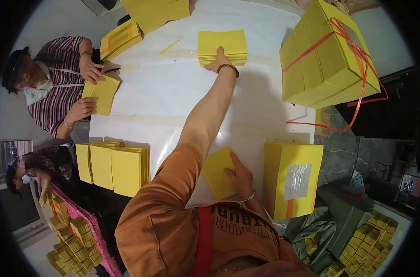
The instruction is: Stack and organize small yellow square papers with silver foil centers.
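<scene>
My left arm stretches across the white table, and my left hand (219, 61) is closed on the near edge of a stack of yellow paper (222, 42). One finger lies on top of the stack, and other fingers are at its layered front side. Close to my body, my right hand (241, 179) grips the right edge of a smaller piece of yellow paper (218, 174), its thumb on the upper face. How many sheets are in that piece I cannot tell.
Red strapping (357, 51) binds a large yellow block (318, 64) at the far right. Another yellow block (274, 180) with a silver patch stands near right. Yellow stacks (124, 168) line the near left edge. A co-worker (57, 87) handles yellow paper (106, 94) at the left.
</scene>
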`<state>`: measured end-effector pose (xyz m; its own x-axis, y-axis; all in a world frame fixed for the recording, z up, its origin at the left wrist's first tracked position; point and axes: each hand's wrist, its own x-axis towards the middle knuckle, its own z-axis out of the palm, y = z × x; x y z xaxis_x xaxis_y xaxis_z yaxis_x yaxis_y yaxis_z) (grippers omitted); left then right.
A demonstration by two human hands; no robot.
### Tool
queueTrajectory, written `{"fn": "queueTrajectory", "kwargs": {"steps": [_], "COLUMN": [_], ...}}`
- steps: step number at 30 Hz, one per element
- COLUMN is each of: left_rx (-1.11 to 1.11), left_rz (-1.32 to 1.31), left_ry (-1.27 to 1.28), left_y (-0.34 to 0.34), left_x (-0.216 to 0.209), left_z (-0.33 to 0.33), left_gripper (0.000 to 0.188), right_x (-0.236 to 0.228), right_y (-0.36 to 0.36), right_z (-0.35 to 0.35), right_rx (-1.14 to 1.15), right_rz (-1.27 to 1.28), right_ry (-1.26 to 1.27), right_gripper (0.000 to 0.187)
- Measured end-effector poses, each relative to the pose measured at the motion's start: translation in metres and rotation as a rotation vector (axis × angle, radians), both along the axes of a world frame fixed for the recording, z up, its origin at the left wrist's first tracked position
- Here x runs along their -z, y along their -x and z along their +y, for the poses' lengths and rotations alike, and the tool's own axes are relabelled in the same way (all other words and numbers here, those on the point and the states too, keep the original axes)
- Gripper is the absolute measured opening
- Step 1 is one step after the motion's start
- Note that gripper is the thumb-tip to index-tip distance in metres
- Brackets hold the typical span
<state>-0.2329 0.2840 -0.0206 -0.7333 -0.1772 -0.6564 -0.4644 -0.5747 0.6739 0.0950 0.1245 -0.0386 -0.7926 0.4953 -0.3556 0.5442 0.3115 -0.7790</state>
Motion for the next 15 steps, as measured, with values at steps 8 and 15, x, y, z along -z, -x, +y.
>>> {"fn": "queueTrajectory", "kwargs": {"steps": [8,15], "left_rx": [0.201,0.313], "left_rz": [-0.068,-0.122], "left_ry": [0.261,0.293], "left_y": [0.005,0.020], "left_x": [0.008,0.022], "left_z": [-0.016,-0.022], "left_gripper": [0.093,0.103], "right_x": [0.006,0.014], "right_y": [-0.004,-0.005], "right_z": [-0.002,-0.004], "right_rx": [0.004,-0.007], "right_rz": [0.058,0.160], "right_ry": [-0.053,-0.124], "right_gripper": [0.059,0.060]}}
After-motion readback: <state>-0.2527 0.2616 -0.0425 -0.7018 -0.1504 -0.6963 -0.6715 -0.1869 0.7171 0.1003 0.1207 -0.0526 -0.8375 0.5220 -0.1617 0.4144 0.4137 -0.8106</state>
